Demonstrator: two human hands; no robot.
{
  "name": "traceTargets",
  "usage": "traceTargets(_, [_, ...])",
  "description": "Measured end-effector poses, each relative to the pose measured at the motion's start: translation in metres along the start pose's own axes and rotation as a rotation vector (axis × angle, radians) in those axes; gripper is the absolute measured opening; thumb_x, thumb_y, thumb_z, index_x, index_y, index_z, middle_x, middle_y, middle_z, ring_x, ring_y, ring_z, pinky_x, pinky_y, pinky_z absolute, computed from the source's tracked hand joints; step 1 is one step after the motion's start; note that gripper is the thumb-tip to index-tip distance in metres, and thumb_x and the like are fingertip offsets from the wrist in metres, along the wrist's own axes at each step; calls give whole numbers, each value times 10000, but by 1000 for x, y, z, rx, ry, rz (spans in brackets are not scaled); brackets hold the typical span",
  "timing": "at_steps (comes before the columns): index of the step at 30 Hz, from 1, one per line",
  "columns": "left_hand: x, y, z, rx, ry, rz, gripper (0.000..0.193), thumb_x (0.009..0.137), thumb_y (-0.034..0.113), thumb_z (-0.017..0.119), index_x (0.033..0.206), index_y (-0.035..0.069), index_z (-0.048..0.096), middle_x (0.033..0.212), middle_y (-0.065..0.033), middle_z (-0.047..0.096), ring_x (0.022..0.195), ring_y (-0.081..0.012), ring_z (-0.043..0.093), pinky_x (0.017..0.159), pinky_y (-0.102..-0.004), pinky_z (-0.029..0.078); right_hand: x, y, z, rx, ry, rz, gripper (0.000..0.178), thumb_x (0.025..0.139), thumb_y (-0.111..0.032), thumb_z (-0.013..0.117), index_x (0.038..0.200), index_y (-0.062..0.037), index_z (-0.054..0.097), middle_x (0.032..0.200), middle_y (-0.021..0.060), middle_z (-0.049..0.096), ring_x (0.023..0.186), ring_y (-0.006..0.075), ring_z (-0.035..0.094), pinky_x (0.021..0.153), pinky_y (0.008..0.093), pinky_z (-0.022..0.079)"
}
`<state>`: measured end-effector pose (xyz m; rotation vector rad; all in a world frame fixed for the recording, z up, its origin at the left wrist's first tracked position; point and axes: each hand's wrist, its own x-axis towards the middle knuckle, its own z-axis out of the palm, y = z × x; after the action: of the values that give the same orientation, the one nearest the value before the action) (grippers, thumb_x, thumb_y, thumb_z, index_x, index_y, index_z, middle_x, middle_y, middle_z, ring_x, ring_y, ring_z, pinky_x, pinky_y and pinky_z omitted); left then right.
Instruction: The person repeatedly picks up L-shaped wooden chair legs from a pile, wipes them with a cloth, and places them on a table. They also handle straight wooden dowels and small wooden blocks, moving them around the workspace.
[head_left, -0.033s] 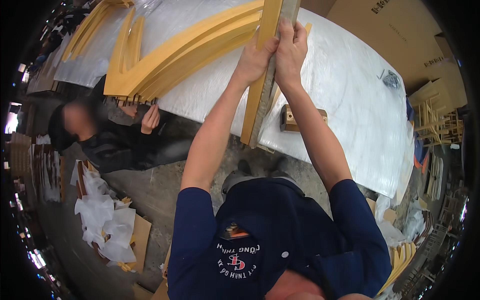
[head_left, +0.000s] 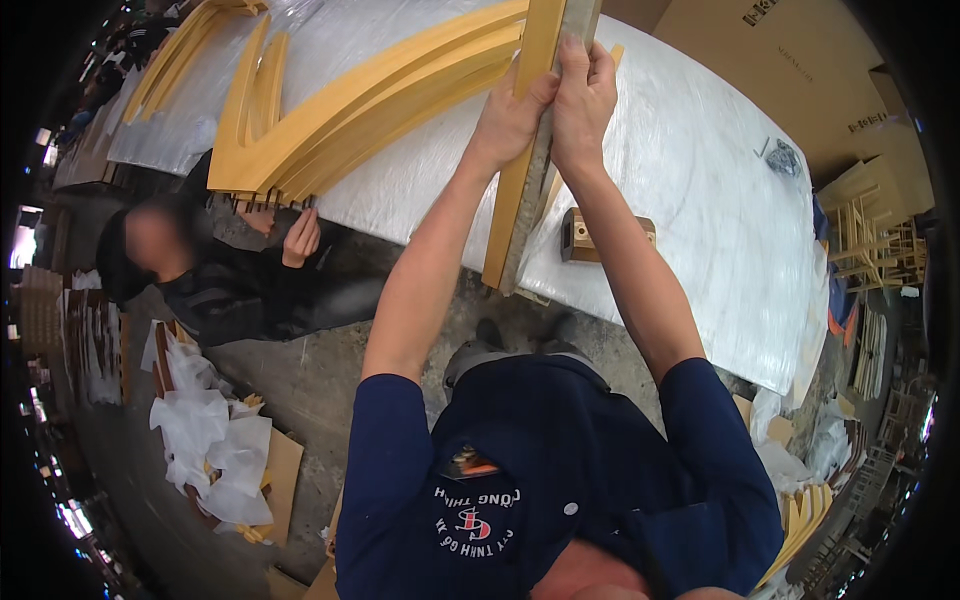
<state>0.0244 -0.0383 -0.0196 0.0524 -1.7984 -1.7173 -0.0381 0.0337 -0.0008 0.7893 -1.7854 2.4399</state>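
Note:
My left hand (head_left: 515, 120) is closed round a long yellow wooden board (head_left: 512, 215), which stands on edge and slants away from me across the table. A rough grey strip (head_left: 527, 225) runs along the board's right side; I cannot tell whether it is part of it. My right hand (head_left: 582, 110) grips that side, thumb upward against the grey face and fingers curled at the right. Both hands are side by side near the far part of the board. Below my right forearm lies a brown wooden block (head_left: 578, 240) with holes, partly hidden by the arm.
Several curved yellow wooden parts (head_left: 370, 105) lie stacked at the left on the film-covered table (head_left: 710, 200). A co-worker's hand (head_left: 302, 238) is at their ends. A small clear bag (head_left: 782, 158) lies far right. Large cardboard (head_left: 790, 70) stands behind; white wrapping sheets (head_left: 215, 440) lie lower left.

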Motion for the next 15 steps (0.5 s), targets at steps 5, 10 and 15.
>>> traceTargets(5, [6, -3, -1, 79, 59, -17, 504, 963, 432, 579, 1245, 14, 558, 1064, -100, 661, 980, -184, 613, 862, -325, 484, 8, 3, 5, 34, -25, 18, 618, 941, -450, 615, 1255, 68, 491, 1136, 137, 584, 1054, 190, 554, 932, 319, 446])
traceTargets(10, [9, -7, -1, 31, 44, 13, 500, 968, 430, 568, 1252, 19, 572, 1087, -109, 660, 1031, -183, 604, 893, -321, 470, 5, -7, 7, 62, 16, 56, 589, 935, -417, 625, 1239, 73, 509, 1120, 138, 597, 1022, 198, 574, 909, 318, 463])
traceTargets(15, [10, -5, 2, -15, 19, 28, 466, 999, 391, 529, 1253, 3, 564, 1100, -101, 657, 1036, -184, 606, 895, -308, 471, 6, 0, 0, -30, 17, -16, 534, 922, -318, 668, 1244, 81, 518, 1093, 128, 618, 966, 155, 591, 854, 282, 483])
